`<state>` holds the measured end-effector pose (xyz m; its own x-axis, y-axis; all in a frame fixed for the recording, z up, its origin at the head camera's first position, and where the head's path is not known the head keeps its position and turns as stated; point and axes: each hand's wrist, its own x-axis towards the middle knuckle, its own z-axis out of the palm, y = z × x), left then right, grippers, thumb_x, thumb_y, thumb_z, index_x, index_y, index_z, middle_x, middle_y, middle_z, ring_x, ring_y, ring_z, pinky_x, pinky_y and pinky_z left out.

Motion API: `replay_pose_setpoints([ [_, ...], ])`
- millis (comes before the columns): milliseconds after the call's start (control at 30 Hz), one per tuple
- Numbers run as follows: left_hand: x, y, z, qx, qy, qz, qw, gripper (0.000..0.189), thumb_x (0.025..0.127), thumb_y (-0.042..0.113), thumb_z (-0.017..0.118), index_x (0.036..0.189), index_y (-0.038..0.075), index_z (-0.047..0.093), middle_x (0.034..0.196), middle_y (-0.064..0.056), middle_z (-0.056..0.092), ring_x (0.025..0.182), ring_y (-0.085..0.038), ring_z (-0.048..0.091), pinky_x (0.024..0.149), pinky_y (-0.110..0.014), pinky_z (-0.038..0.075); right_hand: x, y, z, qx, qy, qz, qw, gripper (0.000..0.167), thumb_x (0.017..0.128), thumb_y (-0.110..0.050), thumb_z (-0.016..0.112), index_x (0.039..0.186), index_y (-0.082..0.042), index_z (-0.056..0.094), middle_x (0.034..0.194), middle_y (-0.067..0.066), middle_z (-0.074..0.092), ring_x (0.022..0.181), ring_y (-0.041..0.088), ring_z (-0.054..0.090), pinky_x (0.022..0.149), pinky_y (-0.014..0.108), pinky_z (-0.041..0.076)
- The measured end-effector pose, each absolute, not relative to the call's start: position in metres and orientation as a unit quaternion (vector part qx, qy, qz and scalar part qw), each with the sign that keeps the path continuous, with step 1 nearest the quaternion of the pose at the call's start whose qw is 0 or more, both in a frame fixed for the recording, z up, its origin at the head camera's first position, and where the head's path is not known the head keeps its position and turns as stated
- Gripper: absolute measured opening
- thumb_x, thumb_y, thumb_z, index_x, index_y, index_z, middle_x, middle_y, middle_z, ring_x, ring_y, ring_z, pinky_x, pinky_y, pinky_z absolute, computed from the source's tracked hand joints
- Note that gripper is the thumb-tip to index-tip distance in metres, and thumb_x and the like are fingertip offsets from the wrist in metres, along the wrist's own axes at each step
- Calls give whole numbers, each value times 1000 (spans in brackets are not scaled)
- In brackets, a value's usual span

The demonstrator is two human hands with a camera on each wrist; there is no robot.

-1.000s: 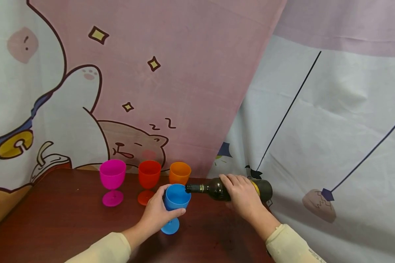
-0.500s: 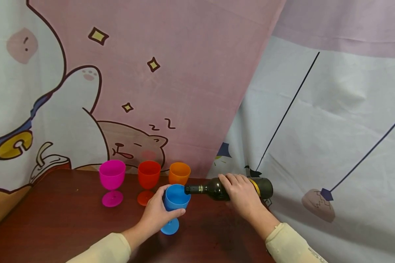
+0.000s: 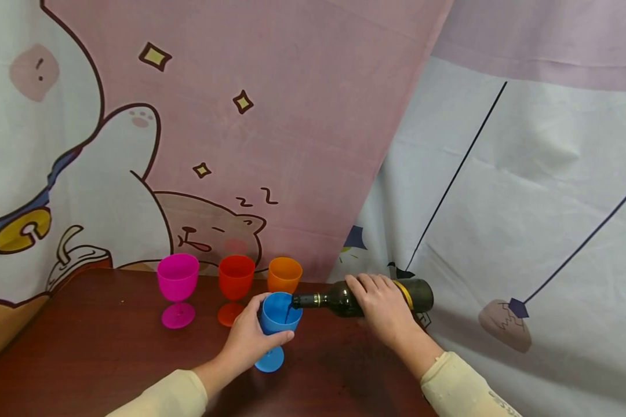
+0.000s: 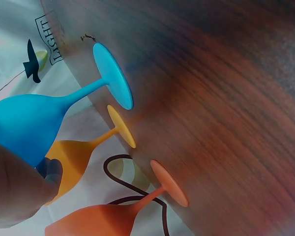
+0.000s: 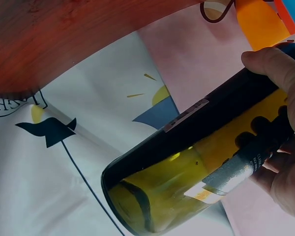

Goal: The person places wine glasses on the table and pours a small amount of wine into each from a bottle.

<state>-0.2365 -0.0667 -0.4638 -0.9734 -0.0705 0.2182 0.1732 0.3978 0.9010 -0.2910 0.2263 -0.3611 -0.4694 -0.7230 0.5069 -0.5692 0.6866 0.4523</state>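
Observation:
My left hand (image 3: pixel 250 330) holds a blue goblet (image 3: pixel 277 315) round its bowl, thumb on the near side. In the left wrist view the goblet's stem and foot (image 4: pixel 113 76) show below the fingers; whether the foot touches the table I cannot tell. With my right hand (image 3: pixel 388 310) I grip a dark green wine bottle (image 3: pixel 341 299) lying almost level, its mouth over the goblet's right rim. A thin dark stream (image 3: pixel 287 314) falls from the mouth into the bowl. Liquid shows through the bottle's glass (image 5: pixel 157 191) in the right wrist view.
Magenta (image 3: pixel 178 278), red (image 3: pixel 237 277) and orange (image 3: pixel 284 274) goblets stand upright in a row along the back of the brown wooden table (image 3: pixel 109 359). The orange one is partly hidden behind the blue goblet. A printed cloth (image 3: pixel 302 116) hangs behind the table.
A dark stream now runs from the bottle's mouth, where none showed before. The bottle's base has risen very slightly; the left hand and the blue goblet stay in place.

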Motion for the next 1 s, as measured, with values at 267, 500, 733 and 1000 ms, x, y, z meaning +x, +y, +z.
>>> replay_pose_setpoints([
  [267, -237, -66, -464, -30, -829, -548, 110, 95, 77, 39, 98, 153, 14, 47, 142, -12, 66, 128, -38, 65, 100, -63, 58, -290, 226, -359, 379, -852, -114, 343, 97, 52, -26, 107, 137, -8, 63, 116, 10, 72, 108, 32, 72, 97, 50, 60],
  [500, -237, -66, -464, -30, -829, -548, 110, 95, 76, 40, 98, 153, 14, 47, 142, -12, 66, 128, -37, 65, 100, -63, 59, -290, 226, -359, 378, -851, -114, 345, 96, 52, -26, 107, 135, -8, 64, 115, 10, 72, 108, 32, 72, 97, 50, 60],
  [733, -237, -66, -464, -30, -828, -549, 114, 95, 76, 40, 98, 153, 14, 48, 142, -11, 67, 127, -36, 65, 100, -62, 59, -289, 226, -358, 378, -849, -120, 348, 97, 51, -28, 108, 135, -9, 64, 115, 10, 72, 107, 32, 72, 96, 50, 60],
  [1000, -236, -66, -464, -32, -826, -551, 114, 94, 76, 39, 98, 152, 14, 48, 141, -11, 67, 127, -36, 65, 100, -62, 59, -289, 227, -357, 378, -847, -122, 352, 98, 49, -27, 108, 134, -8, 64, 114, 11, 72, 106, 33, 73, 94, 51, 60],
])
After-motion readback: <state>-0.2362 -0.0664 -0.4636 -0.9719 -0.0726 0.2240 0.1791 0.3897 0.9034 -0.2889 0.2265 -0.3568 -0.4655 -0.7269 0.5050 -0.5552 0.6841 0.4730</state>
